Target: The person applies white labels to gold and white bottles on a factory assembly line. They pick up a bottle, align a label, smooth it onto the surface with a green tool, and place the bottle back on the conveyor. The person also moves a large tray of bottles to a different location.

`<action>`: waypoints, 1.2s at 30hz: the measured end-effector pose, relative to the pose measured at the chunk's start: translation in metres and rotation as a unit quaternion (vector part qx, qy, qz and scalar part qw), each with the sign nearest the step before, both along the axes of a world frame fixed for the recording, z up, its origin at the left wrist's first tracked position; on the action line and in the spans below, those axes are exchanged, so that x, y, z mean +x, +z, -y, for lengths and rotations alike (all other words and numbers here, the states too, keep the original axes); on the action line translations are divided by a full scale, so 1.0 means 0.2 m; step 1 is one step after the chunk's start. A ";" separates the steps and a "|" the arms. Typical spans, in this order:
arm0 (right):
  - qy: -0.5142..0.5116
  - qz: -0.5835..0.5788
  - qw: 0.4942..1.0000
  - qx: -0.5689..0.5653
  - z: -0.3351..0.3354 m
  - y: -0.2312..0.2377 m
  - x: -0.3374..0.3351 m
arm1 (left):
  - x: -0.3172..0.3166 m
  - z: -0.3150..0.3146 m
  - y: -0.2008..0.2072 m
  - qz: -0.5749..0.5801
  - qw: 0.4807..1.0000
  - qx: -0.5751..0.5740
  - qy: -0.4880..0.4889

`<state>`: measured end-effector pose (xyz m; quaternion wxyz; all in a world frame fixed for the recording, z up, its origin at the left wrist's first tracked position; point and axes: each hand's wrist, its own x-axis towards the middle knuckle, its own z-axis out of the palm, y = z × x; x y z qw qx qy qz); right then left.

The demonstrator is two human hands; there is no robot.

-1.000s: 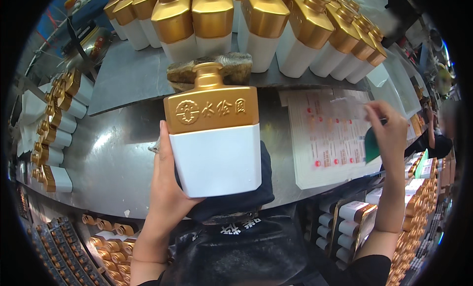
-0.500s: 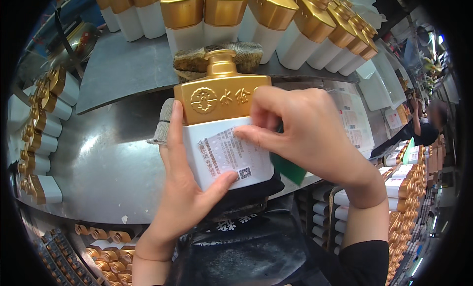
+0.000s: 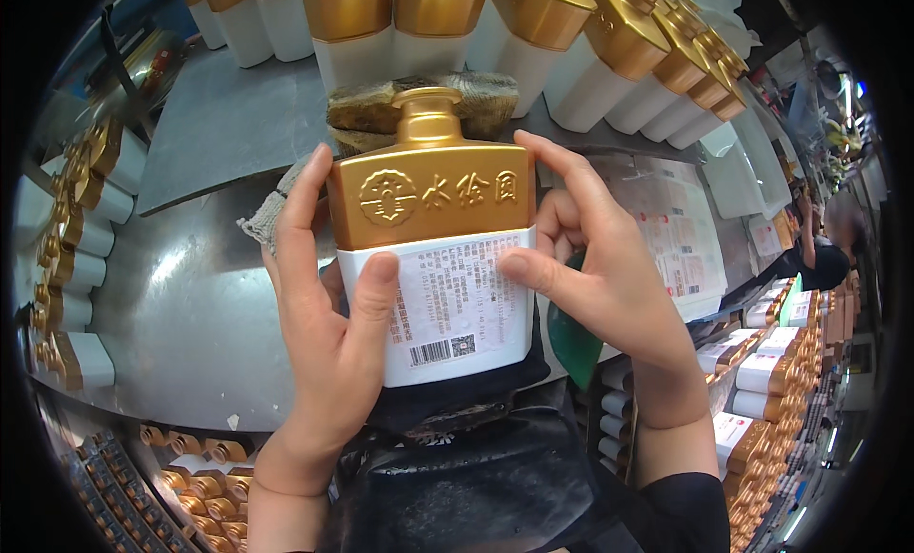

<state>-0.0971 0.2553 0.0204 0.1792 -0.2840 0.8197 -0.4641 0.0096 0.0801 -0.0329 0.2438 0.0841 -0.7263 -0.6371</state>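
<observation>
I hold a flat bottle upright in front of me; its top half and cap are gold, its lower half white. A white printed label with a barcode sits on the white part. My left hand grips the bottle's left side, thumb pressed on the label's left edge. My right hand clasps the right side, thumb flat on the label's right part, fingers over the gold shoulder.
A row of gold-and-white bottles stands along the back of the metal bench. A sheet of labels lies at right. More bottles line the left edge and shelves at right. A folded cloth lies behind the bottle.
One second ago the bottle's white part was bare and my right hand was at the label sheet. The hand brought a label onto the bottle; now both thumbs press on it.
</observation>
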 end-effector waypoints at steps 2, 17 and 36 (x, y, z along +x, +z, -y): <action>0.002 0.035 0.999 -0.004 -0.01 0.00 0.00 | 0.02 0.01 -0.03 -0.028 0.998 0.038 -0.032; -0.002 -0.065 0.997 0.031 -0.01 -0.03 0.02 | -0.01 -0.03 0.01 -0.012 0.997 0.075 -0.016; -0.011 -0.091 0.995 0.039 0.00 -0.04 0.02 | 0.03 -0.03 0.02 -0.020 0.982 0.174 -0.073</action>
